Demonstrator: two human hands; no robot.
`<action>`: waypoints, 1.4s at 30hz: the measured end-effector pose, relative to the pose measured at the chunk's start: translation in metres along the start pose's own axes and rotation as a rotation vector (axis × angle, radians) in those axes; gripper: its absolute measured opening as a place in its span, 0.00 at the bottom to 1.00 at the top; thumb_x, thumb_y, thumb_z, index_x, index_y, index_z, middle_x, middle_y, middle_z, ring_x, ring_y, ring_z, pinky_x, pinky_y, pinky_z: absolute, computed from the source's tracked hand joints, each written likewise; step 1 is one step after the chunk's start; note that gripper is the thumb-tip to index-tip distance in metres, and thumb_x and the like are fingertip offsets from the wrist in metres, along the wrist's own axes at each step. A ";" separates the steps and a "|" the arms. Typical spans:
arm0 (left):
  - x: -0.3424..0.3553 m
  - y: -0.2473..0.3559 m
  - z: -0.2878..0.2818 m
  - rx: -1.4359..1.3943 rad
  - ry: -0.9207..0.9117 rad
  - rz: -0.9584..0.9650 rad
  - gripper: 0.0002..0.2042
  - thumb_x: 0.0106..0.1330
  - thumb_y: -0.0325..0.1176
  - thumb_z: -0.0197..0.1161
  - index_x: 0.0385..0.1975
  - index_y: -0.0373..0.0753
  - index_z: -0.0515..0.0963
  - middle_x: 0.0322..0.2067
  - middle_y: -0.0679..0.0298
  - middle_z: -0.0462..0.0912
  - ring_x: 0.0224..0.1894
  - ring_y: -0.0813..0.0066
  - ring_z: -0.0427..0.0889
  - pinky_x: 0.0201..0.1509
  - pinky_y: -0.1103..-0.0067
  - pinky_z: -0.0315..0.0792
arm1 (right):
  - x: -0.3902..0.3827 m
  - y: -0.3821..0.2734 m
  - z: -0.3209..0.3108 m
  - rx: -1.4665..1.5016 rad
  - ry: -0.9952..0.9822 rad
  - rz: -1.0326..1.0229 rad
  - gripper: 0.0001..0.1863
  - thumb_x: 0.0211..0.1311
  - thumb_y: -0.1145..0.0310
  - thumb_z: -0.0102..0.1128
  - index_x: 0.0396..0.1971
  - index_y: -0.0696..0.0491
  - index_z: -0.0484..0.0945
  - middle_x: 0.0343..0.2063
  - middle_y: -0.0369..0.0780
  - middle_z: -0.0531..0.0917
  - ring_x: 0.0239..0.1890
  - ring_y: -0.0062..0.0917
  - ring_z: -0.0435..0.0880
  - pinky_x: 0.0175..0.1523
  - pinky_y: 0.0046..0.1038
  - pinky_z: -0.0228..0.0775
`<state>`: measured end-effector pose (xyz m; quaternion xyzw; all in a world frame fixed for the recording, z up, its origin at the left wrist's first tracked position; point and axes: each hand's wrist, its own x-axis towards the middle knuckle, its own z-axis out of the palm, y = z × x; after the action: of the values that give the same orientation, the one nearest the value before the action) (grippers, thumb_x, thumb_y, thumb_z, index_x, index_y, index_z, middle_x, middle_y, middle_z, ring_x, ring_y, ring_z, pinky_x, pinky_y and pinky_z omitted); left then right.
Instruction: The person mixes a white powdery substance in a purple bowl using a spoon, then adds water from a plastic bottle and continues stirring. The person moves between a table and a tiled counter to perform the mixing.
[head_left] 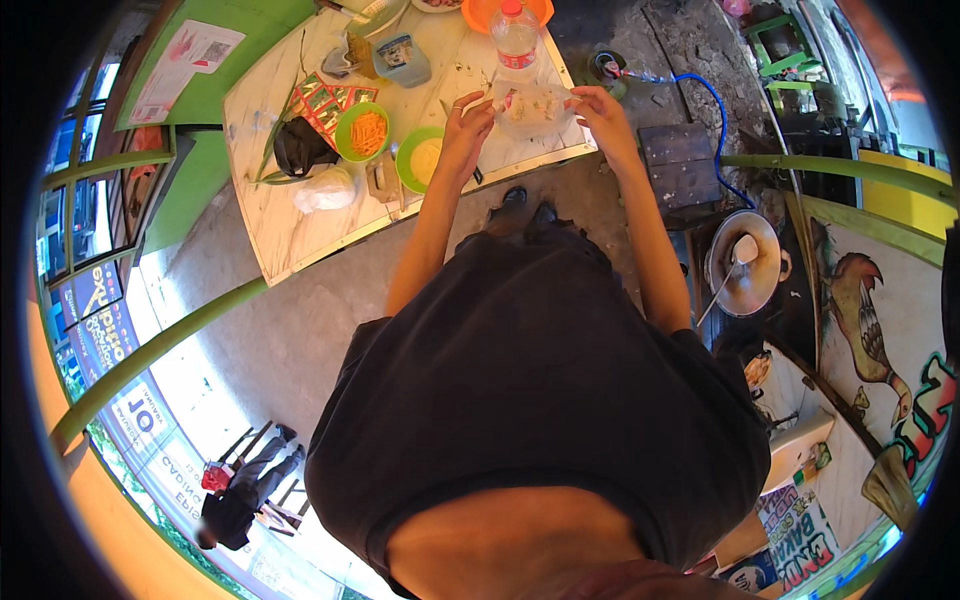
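A clear, shallow plastic container point(532, 110) with small pale and reddish food pieces in it is at the table's front edge, between my hands. My left hand point(468, 132) has its curled fingers at the container's left rim. At the opposite rim, the thumb and fingers of my right hand point(606, 118) pinch the edge. Just beyond stands a clear bottle point(514, 40) with a red cap. Left of my left wrist is a green bowl point(407, 168) with pale contents. Another green bowl point(347, 133) holds orange strips.
A blue plastic tub point(402, 62), red packets point(322, 102), a black bag point(302, 148) and a white plastic bag point(326, 190) lie on the marble-patterned table point(258, 225). At right are a blue hose point(722, 110) and a wok point(742, 270) with a ladle. A person point(245, 490) sits behind at lower left.
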<state>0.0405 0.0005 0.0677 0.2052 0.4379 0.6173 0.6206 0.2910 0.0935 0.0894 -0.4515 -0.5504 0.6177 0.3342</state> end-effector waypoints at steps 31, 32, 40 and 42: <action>0.002 -0.008 0.048 0.534 -0.220 0.265 0.25 0.72 0.24 0.55 0.68 0.38 0.60 0.58 0.51 0.69 0.53 0.62 0.82 0.54 0.73 0.77 | -0.002 0.000 0.069 0.060 0.168 -0.130 0.15 0.64 0.79 0.55 0.51 0.59 0.73 0.31 0.42 0.87 0.38 0.24 0.87 0.45 0.25 0.75; 0.005 -0.008 0.048 0.542 -0.203 0.254 0.24 0.72 0.24 0.55 0.67 0.38 0.61 0.58 0.52 0.69 0.53 0.62 0.81 0.53 0.73 0.77 | -0.002 -0.002 0.069 0.078 0.174 -0.132 0.15 0.64 0.79 0.55 0.51 0.59 0.73 0.31 0.42 0.88 0.38 0.23 0.87 0.46 0.26 0.75; 0.016 -0.014 0.052 0.655 -0.199 0.233 0.19 0.71 0.26 0.58 0.61 0.39 0.69 0.52 0.56 0.75 0.48 0.70 0.80 0.52 0.77 0.74 | -0.005 -0.001 0.053 0.129 0.199 -0.081 0.14 0.64 0.80 0.55 0.49 0.60 0.74 0.35 0.42 0.89 0.39 0.22 0.86 0.49 0.26 0.75; 0.019 -0.016 0.056 0.652 -0.225 0.208 0.18 0.71 0.26 0.57 0.60 0.38 0.69 0.51 0.57 0.75 0.49 0.70 0.79 0.51 0.76 0.76 | -0.002 -0.005 0.047 0.164 0.191 -0.103 0.14 0.64 0.79 0.55 0.49 0.59 0.75 0.35 0.42 0.89 0.39 0.22 0.86 0.50 0.26 0.75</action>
<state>0.0918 0.0322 0.0795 0.5026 0.5174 0.4785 0.5008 0.2482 0.0746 0.0944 -0.4506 -0.4862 0.5969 0.4519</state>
